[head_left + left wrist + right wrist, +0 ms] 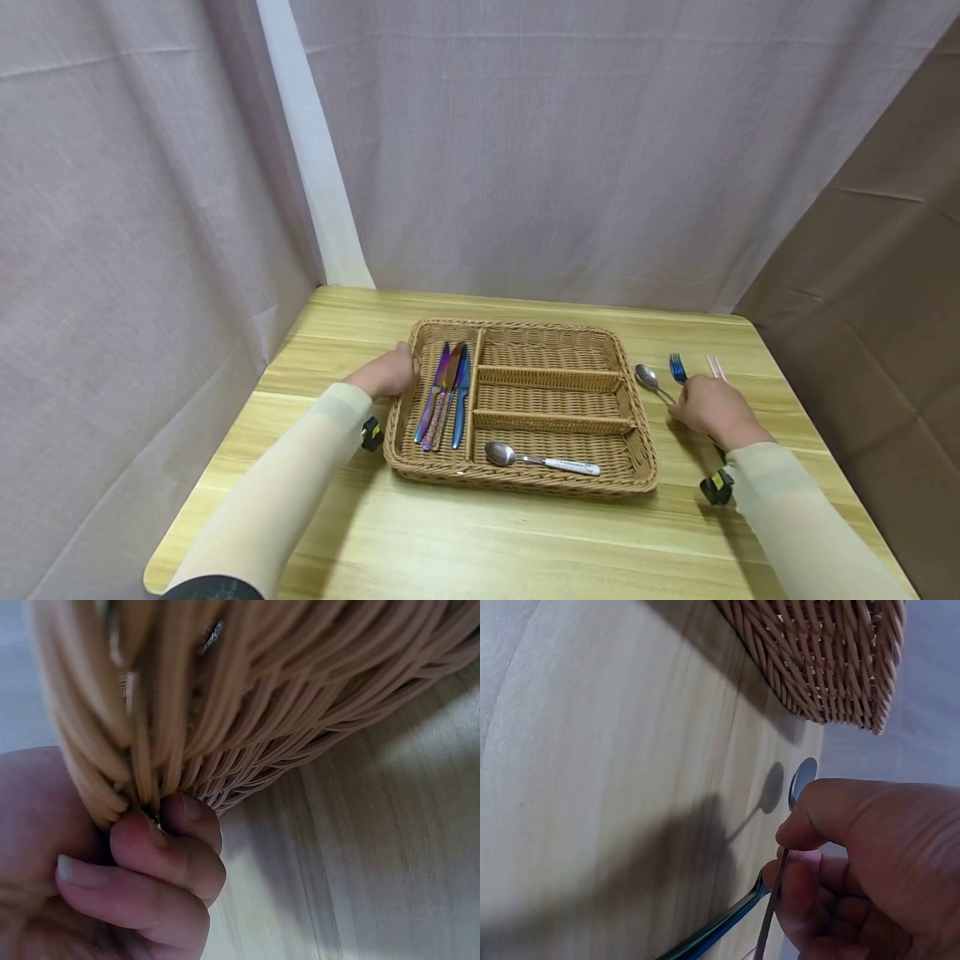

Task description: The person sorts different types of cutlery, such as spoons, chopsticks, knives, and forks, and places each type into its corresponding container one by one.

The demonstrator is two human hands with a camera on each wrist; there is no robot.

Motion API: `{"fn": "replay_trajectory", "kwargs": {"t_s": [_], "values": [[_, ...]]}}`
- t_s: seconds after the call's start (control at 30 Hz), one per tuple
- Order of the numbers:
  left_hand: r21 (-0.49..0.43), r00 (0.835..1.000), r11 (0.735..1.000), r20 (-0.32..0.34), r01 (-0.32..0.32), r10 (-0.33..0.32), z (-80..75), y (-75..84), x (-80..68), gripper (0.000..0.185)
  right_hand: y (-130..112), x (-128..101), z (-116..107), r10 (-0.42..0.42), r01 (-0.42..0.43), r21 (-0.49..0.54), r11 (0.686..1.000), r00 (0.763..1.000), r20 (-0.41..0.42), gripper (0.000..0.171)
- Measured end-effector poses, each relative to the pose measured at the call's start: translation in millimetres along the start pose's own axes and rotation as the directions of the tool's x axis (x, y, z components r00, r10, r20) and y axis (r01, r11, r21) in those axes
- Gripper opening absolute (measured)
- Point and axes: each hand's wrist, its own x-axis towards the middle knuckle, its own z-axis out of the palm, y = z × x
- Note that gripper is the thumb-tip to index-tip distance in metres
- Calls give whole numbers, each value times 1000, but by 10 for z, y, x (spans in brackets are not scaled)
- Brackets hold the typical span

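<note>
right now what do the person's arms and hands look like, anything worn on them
Both arms wear long, close-fitting pale cream sleeves reaching the wrists. A small black device with yellow marks is strapped under each wrist. The left hand and right hand are bare: no gloves, and no rings or watch that show.

1. The place looks like a staged recording booth, not a lived-in room: plain grey fabric curtains [570,158] hang on every side, with a brown cloth panel [885,275] at the right.
2. A single light wooden worktop [465,517] stands inside the curtains.
3. It carries only household cutlery and a woven wicker tray with dividers [637,475], a set-up for a kitchen chore.
</note>
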Motion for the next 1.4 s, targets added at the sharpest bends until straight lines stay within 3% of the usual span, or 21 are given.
{"fn": "replay_trajectory", "kwargs": {"t_s": [0.2,0.4,0.6,0.8,1.1,1.4], "values": [[-41,1000,999,15,14,-14,-8,6,-4,61,-13,5,-41,-16,16,8,1000,1000,-25,35],[-41,999,999,24,26,-25,-6,16,1,61,-158,-31,-243,-78,78,-7,997,991,-113,29],[0,1000,1000,11,10,-10,-18,26,-14,58,-511,-103,-494,-175,169,-50,984,968,-177,15],[-26,1000,999,19,20,-20,0,9,-30,54,-949,-232,-612,-245,231,-95,968,952,-183,17],[-7,1000,1000,-2,14,-14,15,3,-35,51,-1478,-410,-499,-384,360,-143,922,901,-203,28],[19,1000,1000,-10,-10,10,16,6,-38,50,-1770,-468,-298,-500,463,-213,860,849,-172,39]]}}
